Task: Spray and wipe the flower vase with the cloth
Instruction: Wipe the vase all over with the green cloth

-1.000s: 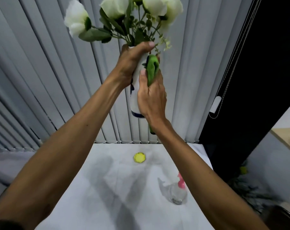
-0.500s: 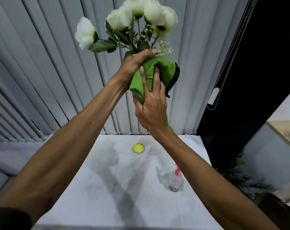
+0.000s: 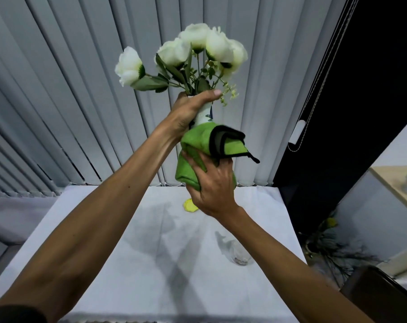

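I hold a white flower vase (image 3: 205, 114) with blue markings up in the air above the table. White flowers (image 3: 197, 47) with green leaves stick out of its top. My left hand (image 3: 188, 110) grips the vase around its neck. My right hand (image 3: 211, 185) presses a green cloth (image 3: 197, 145) with a black border around the lower body of the vase, which is hidden under it. A clear spray bottle (image 3: 238, 254) stands on the table, partly behind my right forearm.
A white table (image 3: 127, 264) lies below my arms, with a small yellow disc (image 3: 189, 205) near its far edge. Grey vertical blinds (image 3: 69, 89) hang behind. At the right are a dark panel (image 3: 372, 89), a wooden shelf (image 3: 398, 185) and a plant (image 3: 330, 243) on the floor.
The vase has come lower in view. My right hand slid the cloth down from the neck to the lower body, baring the white neck. The cloth unfolded.
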